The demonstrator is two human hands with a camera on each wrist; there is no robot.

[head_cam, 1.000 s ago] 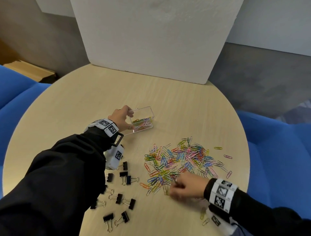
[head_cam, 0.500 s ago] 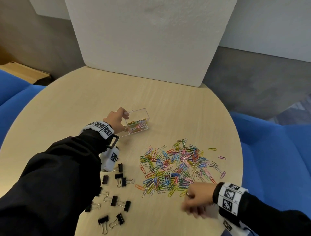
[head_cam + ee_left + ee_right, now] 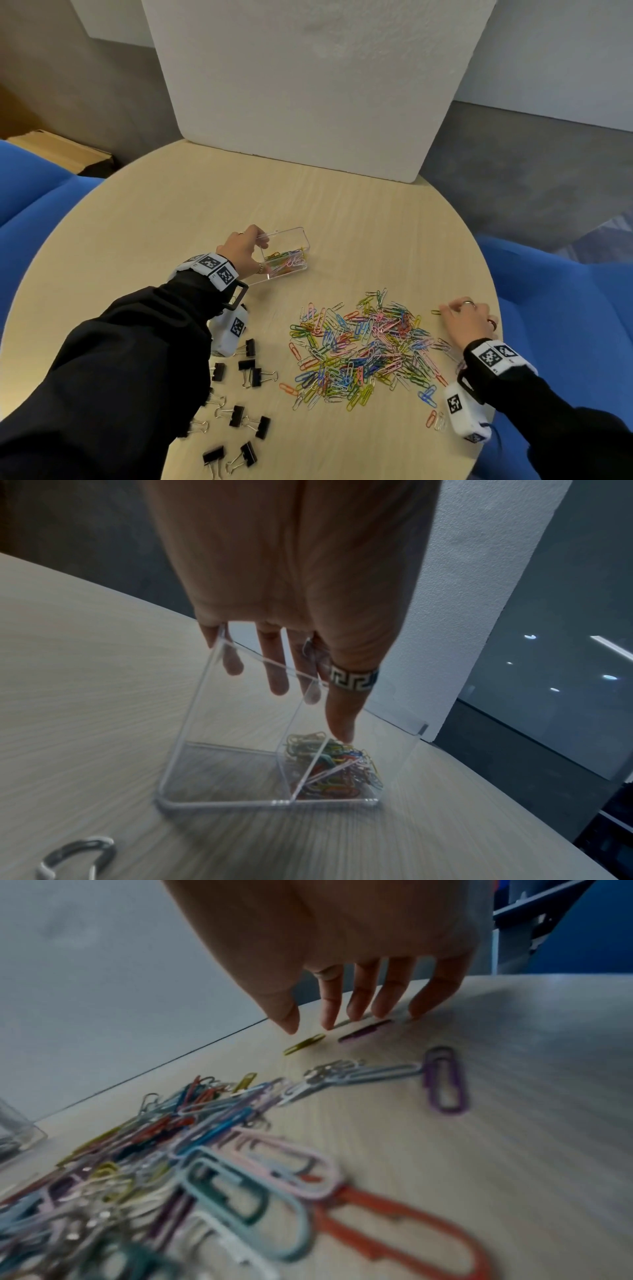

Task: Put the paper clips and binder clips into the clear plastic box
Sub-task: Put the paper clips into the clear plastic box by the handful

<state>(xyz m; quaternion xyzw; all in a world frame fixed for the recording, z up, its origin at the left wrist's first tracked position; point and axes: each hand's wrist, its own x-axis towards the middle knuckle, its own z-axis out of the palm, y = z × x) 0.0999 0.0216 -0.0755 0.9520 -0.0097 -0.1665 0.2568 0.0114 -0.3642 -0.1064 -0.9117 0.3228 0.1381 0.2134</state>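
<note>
My left hand (image 3: 265, 257) grips the clear plastic box (image 3: 298, 236) at the table's middle left, fingers over the far wall and thumb (image 3: 337, 718) on the near side. Coloured paper clips (image 3: 337, 768) lie in the box's right compartment; the left one looks bare. A big heap of coloured paper clips (image 3: 363, 353) covers the table's centre right. Black binder clips (image 3: 239, 394) are scattered by my left sleeve. My right hand (image 3: 443, 310) is at the right table edge, fingers (image 3: 356, 1007) spread downward, tips over a stray yellow clip (image 3: 304, 1043) and a purple clip (image 3: 365, 1031), holding nothing.
A white foam board (image 3: 308, 85) stands upright at the back of the round wooden table (image 3: 171, 212). Blue seats (image 3: 565, 325) flank the table on both sides. A few stray clips (image 3: 433, 416) lie by my right wrist near the front right edge.
My right hand has left the near side of the heap and moved out to the stray clips by the right edge. The left hand has kept its hold on the box.
</note>
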